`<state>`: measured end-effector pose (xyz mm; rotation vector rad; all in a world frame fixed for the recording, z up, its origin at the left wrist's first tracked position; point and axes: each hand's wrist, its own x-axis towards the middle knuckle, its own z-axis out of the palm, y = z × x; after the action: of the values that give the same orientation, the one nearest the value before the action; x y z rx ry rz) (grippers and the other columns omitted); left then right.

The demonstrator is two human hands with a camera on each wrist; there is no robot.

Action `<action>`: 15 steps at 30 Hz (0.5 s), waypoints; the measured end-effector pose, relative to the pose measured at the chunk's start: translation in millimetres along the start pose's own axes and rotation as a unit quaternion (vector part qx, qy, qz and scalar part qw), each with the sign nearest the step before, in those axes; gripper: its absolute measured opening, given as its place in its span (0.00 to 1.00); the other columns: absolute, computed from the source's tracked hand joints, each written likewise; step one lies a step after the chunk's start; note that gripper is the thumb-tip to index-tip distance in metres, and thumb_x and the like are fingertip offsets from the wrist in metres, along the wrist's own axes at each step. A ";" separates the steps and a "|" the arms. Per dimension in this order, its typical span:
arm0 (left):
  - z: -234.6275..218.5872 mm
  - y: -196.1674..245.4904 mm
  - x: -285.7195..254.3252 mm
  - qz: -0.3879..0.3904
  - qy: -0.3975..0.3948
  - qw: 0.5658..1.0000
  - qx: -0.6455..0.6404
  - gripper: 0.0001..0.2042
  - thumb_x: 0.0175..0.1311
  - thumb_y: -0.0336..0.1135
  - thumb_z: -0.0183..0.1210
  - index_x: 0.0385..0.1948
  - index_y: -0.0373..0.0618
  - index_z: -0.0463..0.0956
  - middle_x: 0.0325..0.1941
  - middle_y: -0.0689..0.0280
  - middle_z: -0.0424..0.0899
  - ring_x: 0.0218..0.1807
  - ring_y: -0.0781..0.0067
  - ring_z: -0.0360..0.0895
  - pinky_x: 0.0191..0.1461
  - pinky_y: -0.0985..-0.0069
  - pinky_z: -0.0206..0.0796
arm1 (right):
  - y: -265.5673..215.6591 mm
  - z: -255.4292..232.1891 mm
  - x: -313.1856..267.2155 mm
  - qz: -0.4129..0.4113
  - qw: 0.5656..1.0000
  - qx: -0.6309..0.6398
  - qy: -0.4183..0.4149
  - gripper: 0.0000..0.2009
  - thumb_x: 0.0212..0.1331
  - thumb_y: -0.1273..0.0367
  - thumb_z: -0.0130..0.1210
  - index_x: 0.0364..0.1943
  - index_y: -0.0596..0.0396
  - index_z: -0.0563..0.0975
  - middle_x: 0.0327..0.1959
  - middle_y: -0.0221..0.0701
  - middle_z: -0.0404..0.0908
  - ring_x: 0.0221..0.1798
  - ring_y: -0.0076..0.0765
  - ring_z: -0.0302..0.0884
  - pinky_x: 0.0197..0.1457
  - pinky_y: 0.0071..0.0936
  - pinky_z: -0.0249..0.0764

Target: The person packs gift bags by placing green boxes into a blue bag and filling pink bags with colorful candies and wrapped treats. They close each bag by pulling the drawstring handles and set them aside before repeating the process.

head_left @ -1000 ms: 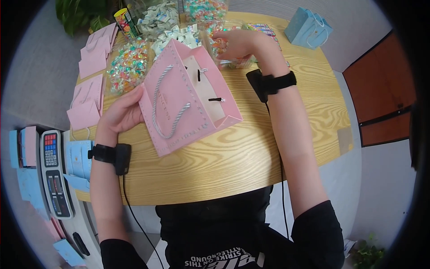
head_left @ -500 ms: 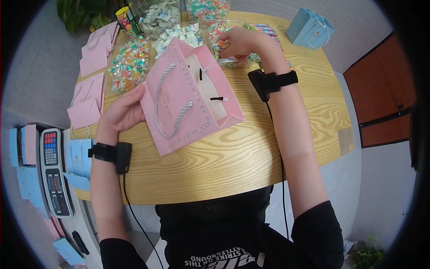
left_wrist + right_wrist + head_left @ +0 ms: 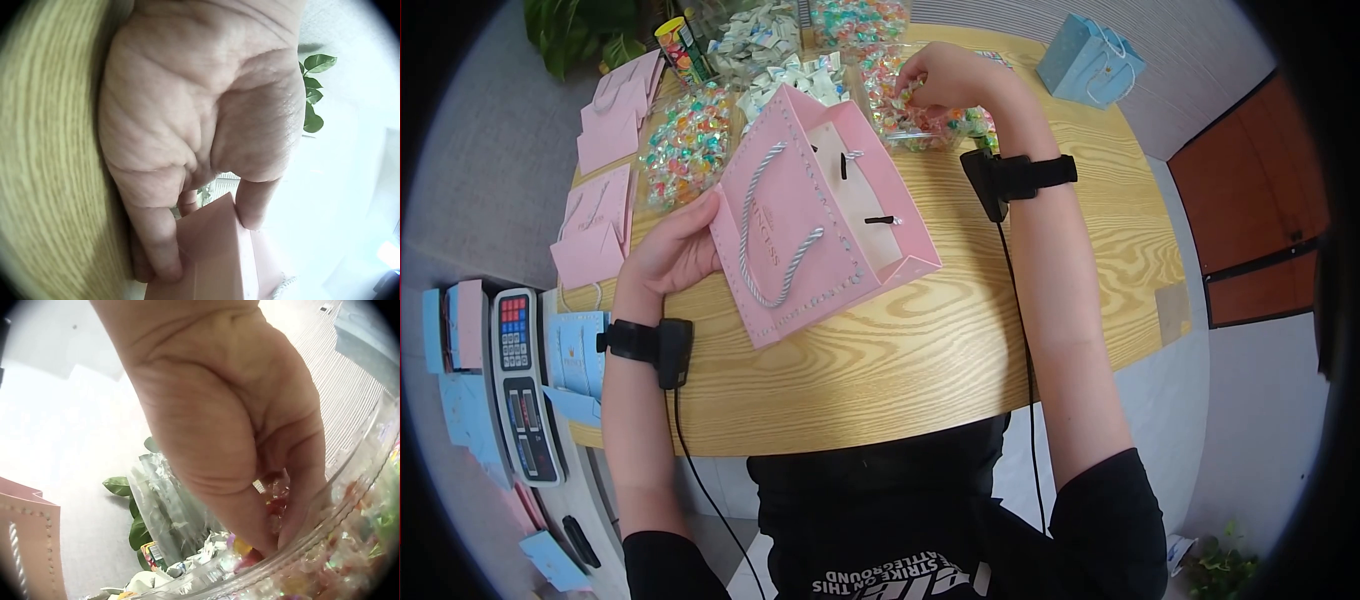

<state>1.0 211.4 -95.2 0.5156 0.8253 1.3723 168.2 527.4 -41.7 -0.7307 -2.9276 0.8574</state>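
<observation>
My left hand [image 3: 675,248] pinches the side of the pink bag [image 3: 800,225], tilted over the surface [image 3: 900,350] left of centre; it should be light and stiffish, best held by that edge lest it crease. My right hand [image 3: 960,82] has thumb and fingertips together on candies [image 3: 890,100], upper middle, probably light and slippery, easiest nipped by their wrappers, within the clear box [image 3: 375,434].

Short black sleeves [image 3: 1110,505], white shirt lettering [image 3: 900,580], black wrist straps [image 3: 1040,176], thin black cables [image 3: 1028,350].
</observation>
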 end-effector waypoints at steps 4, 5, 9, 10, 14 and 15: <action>-0.7 0.2 0.0 -0.003 0.002 1.000 -0.009 0.25 0.70 0.42 0.41 0.65 0.42 0.48 0.60 0.56 0.66 0.57 0.64 0.71 0.54 0.65 0.71 | -5.3 -3.3 -3.5 -0.002 1.000 -0.018 -0.008 0.13 0.49 0.72 0.55 0.41 0.55 0.79 0.28 0.31 0.80 0.27 0.25 0.79 0.33 0.21 0.76; -0.7 0.5 -0.1 -0.004 -0.002 1.000 -0.008 0.25 0.70 0.42 0.41 0.65 0.42 0.48 0.60 0.56 0.66 0.57 0.64 0.71 0.54 0.64 0.71 | -5.6 -3.8 -3.6 -0.008 1.000 -0.023 -0.020 0.13 0.49 0.72 0.54 0.41 0.55 0.79 0.28 0.31 0.80 0.27 0.25 0.79 0.34 0.21 0.77; 0.3 0.3 -0.1 -0.005 0.001 1.000 -0.002 0.25 0.70 0.42 0.41 0.65 0.42 0.48 0.60 0.56 0.66 0.57 0.63 0.71 0.54 0.65 0.72 | -14.0 -2.4 -8.3 0.035 0.998 -0.018 -0.047 0.13 0.50 0.71 0.55 0.42 0.53 0.78 0.31 0.30 0.80 0.26 0.26 0.79 0.34 0.22 0.77; 1.2 0.2 0.0 -0.004 0.005 1.000 0.000 0.26 0.70 0.42 0.41 0.65 0.42 0.48 0.60 0.56 0.66 0.57 0.63 0.71 0.53 0.65 0.72 | -16.6 0.0 -10.1 0.037 0.998 -0.006 -0.045 0.14 0.50 0.69 0.56 0.42 0.52 0.78 0.31 0.30 0.79 0.27 0.26 0.78 0.34 0.22 0.77; 0.9 -0.3 0.2 -0.002 0.010 1.000 0.000 0.26 0.70 0.42 0.42 0.65 0.42 0.48 0.60 0.56 0.66 0.57 0.63 0.71 0.53 0.66 0.72 | -29.3 4.8 -16.2 0.044 0.997 -0.010 -0.062 0.14 0.49 0.66 0.58 0.41 0.51 0.77 0.33 0.29 0.78 0.30 0.27 0.77 0.34 0.24 0.77; 0.0 -0.3 0.2 -0.002 0.009 1.000 0.000 0.26 0.70 0.42 0.42 0.65 0.42 0.48 0.60 0.56 0.66 0.57 0.63 0.71 0.53 0.66 0.72 | -28.7 5.8 -15.0 0.044 0.997 -0.010 -0.062 0.14 0.49 0.66 0.58 0.41 0.51 0.77 0.33 0.29 0.78 0.30 0.27 0.77 0.34 0.24 0.77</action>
<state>1.2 211.5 -95.5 0.5004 0.8408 1.3751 168.4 496.6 -30.1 -0.8448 -3.0371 0.9126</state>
